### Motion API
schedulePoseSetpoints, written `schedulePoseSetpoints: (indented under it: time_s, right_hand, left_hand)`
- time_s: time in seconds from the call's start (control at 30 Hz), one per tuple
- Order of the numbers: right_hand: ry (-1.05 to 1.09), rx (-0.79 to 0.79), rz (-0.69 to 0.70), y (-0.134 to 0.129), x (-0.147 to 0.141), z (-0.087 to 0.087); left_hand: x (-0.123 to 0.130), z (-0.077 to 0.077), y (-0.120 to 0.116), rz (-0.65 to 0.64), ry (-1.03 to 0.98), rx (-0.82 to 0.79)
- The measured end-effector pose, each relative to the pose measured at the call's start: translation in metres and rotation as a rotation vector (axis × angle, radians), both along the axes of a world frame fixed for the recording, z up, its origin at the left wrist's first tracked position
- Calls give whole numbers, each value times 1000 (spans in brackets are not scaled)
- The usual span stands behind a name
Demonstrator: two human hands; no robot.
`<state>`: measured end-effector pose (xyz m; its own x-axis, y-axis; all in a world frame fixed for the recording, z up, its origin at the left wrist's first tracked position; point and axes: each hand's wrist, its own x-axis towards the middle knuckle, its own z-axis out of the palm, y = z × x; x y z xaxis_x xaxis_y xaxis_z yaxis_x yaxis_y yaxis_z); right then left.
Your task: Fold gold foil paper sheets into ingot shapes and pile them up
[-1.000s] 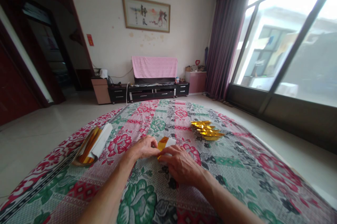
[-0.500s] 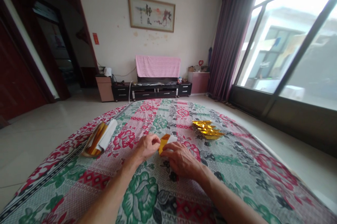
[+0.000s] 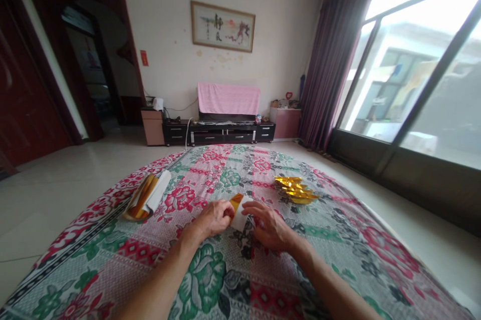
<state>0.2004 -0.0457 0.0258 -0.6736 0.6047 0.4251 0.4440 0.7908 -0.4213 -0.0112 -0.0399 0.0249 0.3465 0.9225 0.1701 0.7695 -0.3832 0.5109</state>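
Observation:
A small sheet of gold and white paper (image 3: 239,216), partly folded, is between my hands over the flowered tablecloth (image 3: 229,178). My left hand (image 3: 215,218) pinches its left edge with thumb and fingers. On the other side, my right hand (image 3: 271,225) has its fingers spread, the fingertips at the paper's upper right edge. Several folded shiny gold paper pieces (image 3: 296,191) sit in a row beyond my right hand. To the left lies a bundle of gold and white sheets (image 3: 146,197) in a curled wrapper.
The round table's far edge faces a low black cabinet (image 3: 225,133) with a pink cloth (image 3: 229,98) above it. A framed picture (image 3: 223,26) hangs on the wall. Purple curtains (image 3: 326,59) and a large window are at the right, a doorway at the left.
My left hand has moved right onto the paper's edge. My right hand has shifted right and its fingers have spread, showing more of the white side. The view has tilted slightly.

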Motion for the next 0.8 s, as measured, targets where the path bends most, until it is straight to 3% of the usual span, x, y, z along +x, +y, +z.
schedulePoseSetpoints:
  time_s: [0.13, 0.37, 0.8]
  right_hand:
    - [-48, 41, -39, 2, 5, -1]
    - [-99, 31, 54, 4, -5, 2]
    - [-209, 15, -54, -5, -12, 14]
  left_hand:
    - [-1, -3, -1, 16, -30, 23]
    - [-1, -1, -3, -7, -58, 27]
    - [-4, -4, -6, -28, -106, 144]
